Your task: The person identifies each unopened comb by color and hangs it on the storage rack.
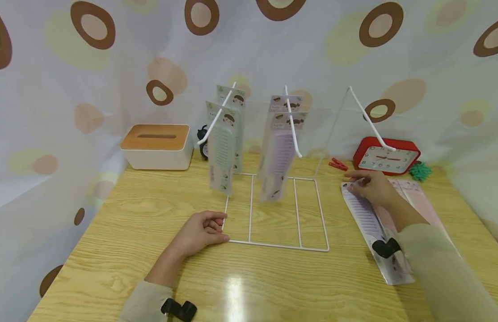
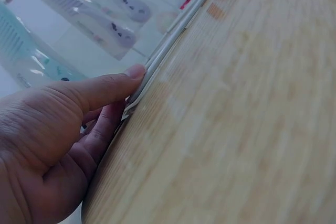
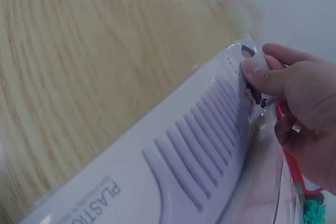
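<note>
Lilac plastic comb in its clear packet [image 1: 367, 219], flat on the wooden worktop [image 1: 124, 223] at the frame's right.
The right hand [image 1: 369, 187] pinches the packet's top end between thumb and curled fingers. The left hand [image 1: 200, 232], lower centre, rests with thumb and fingers curled on the near corner of the white wire display rack [image 1: 273, 243], where green and lilac packeted combs hang from its hooks.
</note>
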The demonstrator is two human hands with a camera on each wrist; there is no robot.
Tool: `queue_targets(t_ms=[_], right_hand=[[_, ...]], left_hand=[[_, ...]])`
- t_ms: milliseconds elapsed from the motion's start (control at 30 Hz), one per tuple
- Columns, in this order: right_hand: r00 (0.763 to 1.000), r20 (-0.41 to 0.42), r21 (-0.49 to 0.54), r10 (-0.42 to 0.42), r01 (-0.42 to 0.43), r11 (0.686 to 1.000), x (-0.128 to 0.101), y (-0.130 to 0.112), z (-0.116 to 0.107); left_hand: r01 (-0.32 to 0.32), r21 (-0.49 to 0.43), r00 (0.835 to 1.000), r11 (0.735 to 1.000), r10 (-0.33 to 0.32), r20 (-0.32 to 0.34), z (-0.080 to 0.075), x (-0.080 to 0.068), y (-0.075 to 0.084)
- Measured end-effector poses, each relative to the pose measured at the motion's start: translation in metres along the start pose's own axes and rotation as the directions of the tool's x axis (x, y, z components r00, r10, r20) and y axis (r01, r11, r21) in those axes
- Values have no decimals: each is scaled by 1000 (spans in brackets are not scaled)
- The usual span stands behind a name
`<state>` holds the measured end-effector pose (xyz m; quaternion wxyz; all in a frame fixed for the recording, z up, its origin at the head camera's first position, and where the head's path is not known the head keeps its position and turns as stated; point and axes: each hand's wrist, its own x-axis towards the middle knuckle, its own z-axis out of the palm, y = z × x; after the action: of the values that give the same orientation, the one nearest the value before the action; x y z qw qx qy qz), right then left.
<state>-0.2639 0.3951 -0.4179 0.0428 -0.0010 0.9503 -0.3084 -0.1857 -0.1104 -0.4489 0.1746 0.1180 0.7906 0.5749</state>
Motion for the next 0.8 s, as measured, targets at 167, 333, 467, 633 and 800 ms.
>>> queue_targets(t_ms=[167,333,467,633,800], right_hand=[[997,-78,92,5,2,996,-8,-10,-9],[991,-132,464,-16,76,882,-25,-31,-15],[981,-160,900,-111,191,392,-45,-56,-13],[941,-275,961,-195,265,-77,-74,-102,-7],[912,-351,927,-212,307,-215,-104,-157,7]], left_hand=[[6,1,1000,1000,-6,1,2,0,0],[3,2,1000,1000,-3,-3,0,0,1],[6,9,1000,1000,-6,0,-2,0,0],[5,-11,1000,1000,-5,16,-1,2,0],[6,-19,1000,1000,-6,8,0,2,0]])
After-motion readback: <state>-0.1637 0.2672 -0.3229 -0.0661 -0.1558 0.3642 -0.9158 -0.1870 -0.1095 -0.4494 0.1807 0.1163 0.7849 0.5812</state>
